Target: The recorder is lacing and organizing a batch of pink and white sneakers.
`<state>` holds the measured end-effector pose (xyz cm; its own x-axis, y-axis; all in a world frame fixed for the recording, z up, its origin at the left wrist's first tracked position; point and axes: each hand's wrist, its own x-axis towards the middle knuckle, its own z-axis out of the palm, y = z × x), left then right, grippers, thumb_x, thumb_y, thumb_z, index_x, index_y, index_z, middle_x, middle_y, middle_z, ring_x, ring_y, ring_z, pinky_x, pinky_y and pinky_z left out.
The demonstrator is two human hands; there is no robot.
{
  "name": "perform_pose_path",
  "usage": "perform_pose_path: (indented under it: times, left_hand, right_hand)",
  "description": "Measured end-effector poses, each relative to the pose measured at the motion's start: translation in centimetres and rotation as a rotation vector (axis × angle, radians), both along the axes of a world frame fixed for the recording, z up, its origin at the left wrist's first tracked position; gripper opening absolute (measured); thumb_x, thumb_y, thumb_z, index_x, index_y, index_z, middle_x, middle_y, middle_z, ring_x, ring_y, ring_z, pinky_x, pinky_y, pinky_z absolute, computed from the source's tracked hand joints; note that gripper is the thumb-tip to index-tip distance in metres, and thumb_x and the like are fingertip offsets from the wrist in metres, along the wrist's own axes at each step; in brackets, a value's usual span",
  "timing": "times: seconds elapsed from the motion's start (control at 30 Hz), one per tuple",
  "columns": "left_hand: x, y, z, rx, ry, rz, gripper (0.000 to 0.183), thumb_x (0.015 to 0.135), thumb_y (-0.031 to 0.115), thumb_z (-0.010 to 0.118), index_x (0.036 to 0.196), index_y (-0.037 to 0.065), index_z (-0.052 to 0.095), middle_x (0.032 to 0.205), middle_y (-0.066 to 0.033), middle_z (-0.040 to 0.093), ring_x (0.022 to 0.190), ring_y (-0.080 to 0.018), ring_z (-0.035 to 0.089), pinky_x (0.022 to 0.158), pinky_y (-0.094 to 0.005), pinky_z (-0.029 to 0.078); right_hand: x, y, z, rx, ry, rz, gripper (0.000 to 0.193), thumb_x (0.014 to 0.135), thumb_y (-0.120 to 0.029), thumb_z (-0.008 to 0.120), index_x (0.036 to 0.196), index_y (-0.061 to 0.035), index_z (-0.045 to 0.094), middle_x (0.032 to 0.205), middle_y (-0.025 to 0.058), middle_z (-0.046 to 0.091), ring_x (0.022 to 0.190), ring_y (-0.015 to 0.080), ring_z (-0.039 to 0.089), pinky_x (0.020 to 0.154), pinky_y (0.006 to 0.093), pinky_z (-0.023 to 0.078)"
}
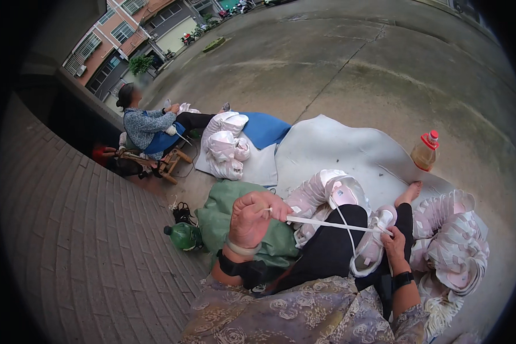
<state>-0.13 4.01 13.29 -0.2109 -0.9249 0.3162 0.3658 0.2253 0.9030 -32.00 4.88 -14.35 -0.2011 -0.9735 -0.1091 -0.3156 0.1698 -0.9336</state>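
A flat white shoelace [341,225] is stretched nearly level over my lap. My left hand [258,215] is closed in a fist on one end of it, raised above a green sack. My right hand [393,243] pinches the lace at the other side, close to a pale pink and white shoe [371,243]. The shoe rests between my dark-trousered thighs, toe pointing away. Another stretch of lace runs from the shoe up over my left knee. Whether the right fingers also touch the shoe is hard to tell.
Stacked pale shoe uppers [327,192] lie beyond my left knee, with more stacks [450,241] at my right. A green sack [223,206] and green bottle [184,236] sit left. A red-capped bottle [426,150] stands on the pale sheet [332,143]. A co-worker [149,123] sits far left.
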Motion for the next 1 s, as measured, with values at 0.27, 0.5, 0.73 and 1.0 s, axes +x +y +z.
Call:
perform_pose_path:
  times: [0.27,0.5,0.73,1.0]
  left_hand:
    - [3.9,2.1,-0.3,0.103,0.176,0.168,0.024,0.083,0.015,0.043,0.060,0.008,0.037,0.056,-0.0036,0.039,0.051,-0.0144,0.038,0.058,-0.0319,0.037]
    - [6.5,2.9,0.4,0.182,0.372,0.265,0.028,0.085,0.019,0.042,0.059,0.009,0.037,0.055,-0.0023,0.036,0.050,-0.0125,0.036,0.058,-0.0306,0.036]
    - [2.6,0.7,-1.7,0.242,0.309,0.163,0.024,0.087,0.023,0.045,0.070,0.006,0.047,0.064,-0.0033,0.046,0.056,-0.0134,0.046,0.062,-0.0302,0.043]
    - [-0.6,-1.1,-1.3,0.182,0.168,0.070,0.009,0.081,0.005,0.052,0.090,0.002,0.052,0.076,-0.0064,0.056,0.069,-0.0143,0.057,0.072,-0.0311,0.048]
  right_hand:
    - [-0.7,-0.7,-1.8,0.044,-0.258,0.015,0.018,0.065,-0.013,0.058,0.078,-0.0008,0.059,0.061,-0.0006,0.051,0.057,0.0068,0.047,0.054,0.0208,0.038]
    - [-0.4,0.2,-1.1,-0.030,-0.233,0.025,0.018,0.071,-0.013,0.057,0.084,-0.0008,0.057,0.063,-0.0004,0.053,0.055,0.0057,0.047,0.051,0.0201,0.037]
    - [-1.6,6.2,7.6,0.280,-0.252,0.213,0.022,0.080,-0.016,0.050,0.098,-0.0025,0.050,0.060,0.0045,0.055,0.043,0.0085,0.047,0.040,0.0195,0.037]
    - [-9.4,13.0,23.3,-0.208,-0.511,0.004,0.011,0.082,-0.009,0.048,0.090,-0.0010,0.050,0.055,0.0040,0.051,0.036,0.0052,0.038,0.033,0.0154,0.030]
